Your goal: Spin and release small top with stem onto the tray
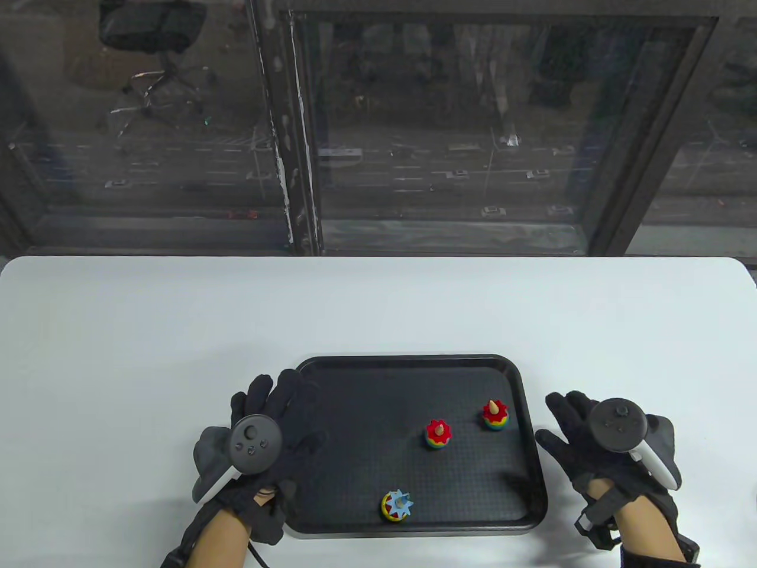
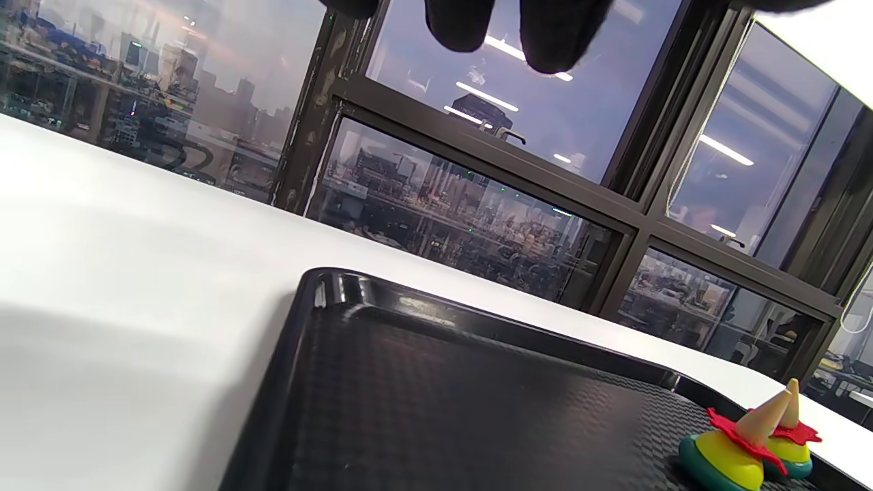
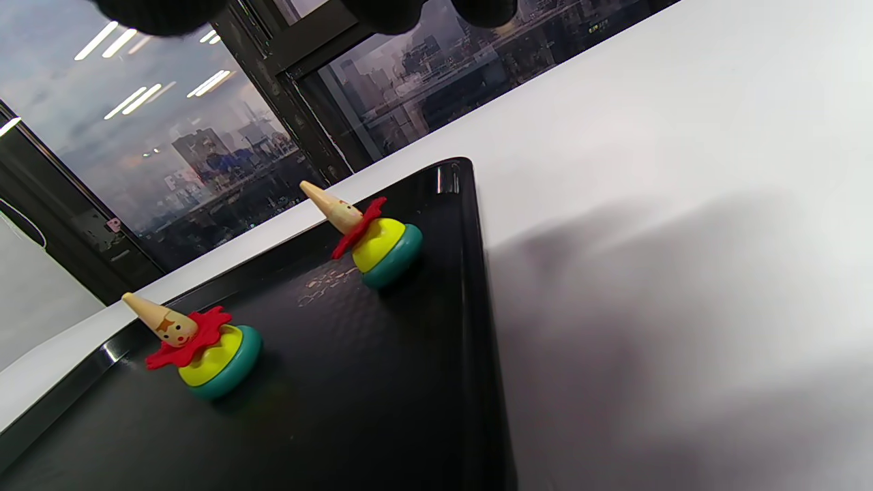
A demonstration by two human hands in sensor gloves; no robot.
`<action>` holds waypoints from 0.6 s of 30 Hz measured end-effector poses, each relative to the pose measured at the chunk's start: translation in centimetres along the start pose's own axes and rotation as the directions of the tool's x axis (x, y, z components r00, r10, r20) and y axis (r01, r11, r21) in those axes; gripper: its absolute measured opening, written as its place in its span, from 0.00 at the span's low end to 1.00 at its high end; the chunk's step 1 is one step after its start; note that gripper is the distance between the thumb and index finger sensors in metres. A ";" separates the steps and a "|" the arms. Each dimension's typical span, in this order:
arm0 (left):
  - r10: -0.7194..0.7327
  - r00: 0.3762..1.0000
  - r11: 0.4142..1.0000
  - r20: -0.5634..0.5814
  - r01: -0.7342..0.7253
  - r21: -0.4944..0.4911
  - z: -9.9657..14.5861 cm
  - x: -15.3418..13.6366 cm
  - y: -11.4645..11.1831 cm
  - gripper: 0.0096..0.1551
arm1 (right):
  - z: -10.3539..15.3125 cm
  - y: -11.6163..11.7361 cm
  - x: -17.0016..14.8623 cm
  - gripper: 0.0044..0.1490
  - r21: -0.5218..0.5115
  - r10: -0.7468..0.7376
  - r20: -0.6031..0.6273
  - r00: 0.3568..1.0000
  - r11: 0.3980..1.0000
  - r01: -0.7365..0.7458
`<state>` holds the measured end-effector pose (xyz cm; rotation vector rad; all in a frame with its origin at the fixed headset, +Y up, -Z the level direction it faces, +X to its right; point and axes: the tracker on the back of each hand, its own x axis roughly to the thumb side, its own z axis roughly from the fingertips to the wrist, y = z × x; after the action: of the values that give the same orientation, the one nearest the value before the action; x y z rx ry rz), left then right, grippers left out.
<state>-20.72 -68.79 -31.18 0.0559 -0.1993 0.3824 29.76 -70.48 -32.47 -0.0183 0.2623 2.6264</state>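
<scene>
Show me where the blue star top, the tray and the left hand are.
blue star top [image 1: 397, 506], table view, on its blue star collar.
tray [image 1: 408, 358], table view, on the far rim.
left hand [image 1: 266, 441], table view, on the glove's back beside the tracker.

the tray [image 1: 414, 362] lies on the table [image 1: 378, 307], near its front edge. three tops stand in it: one [image 1: 396, 507] at the front, one [image 1: 439, 434] mid-right, one [image 1: 494, 415] further right, behind. left hand [image 1: 260, 438] flanks the tray's left side, right hand [image 1: 603, 444] its right.
</scene>
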 end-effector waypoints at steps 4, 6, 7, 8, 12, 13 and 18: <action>0.005 1.000 1.000 -0.004 -0.005 0.000 0.0 0.0 0.0 0.48 | 0.0 0.0 0.0 0.51 -0.001 -0.005 0.003 1.000 1.000 0.005; 0.006 1.000 1.000 -0.003 -0.006 0.005 0.0 0.0 0.0 0.48 | 0.0 0.0 0.0 0.51 0.001 -0.004 0.002 1.000 1.000 0.004; 0.006 1.000 1.000 -0.003 -0.006 0.005 0.0 0.0 0.0 0.48 | 0.0 0.0 0.0 0.51 0.003 -0.004 0.001 1.000 1.000 0.004; 0.007 1.000 1.000 -0.003 -0.007 0.005 0.0 -0.1 0.0 0.48 | 0.0 0.1 0.0 0.51 0.006 -0.004 -0.001 1.000 1.000 0.004; 0.006 1.000 1.000 -0.009 -0.006 0.005 0.0 -0.1 0.0 0.48 | 0.0 0.0 0.0 0.51 0.007 -0.003 -0.002 1.000 1.000 0.004; 0.007 1.000 1.000 -0.010 -0.007 0.006 0.0 -0.1 0.1 0.48 | 0.0 0.0 0.0 0.51 0.005 -0.004 -0.002 1.000 1.000 0.004; 0.005 1.000 1.000 -0.017 -0.005 0.011 0.0 -0.1 0.1 0.48 | 0.0 0.0 0.0 0.51 0.000 -0.006 -0.006 1.000 1.000 0.006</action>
<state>-20.88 -68.73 -31.20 0.0631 -0.1808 0.3888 29.80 -70.51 -32.50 -0.0270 0.2638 2.6213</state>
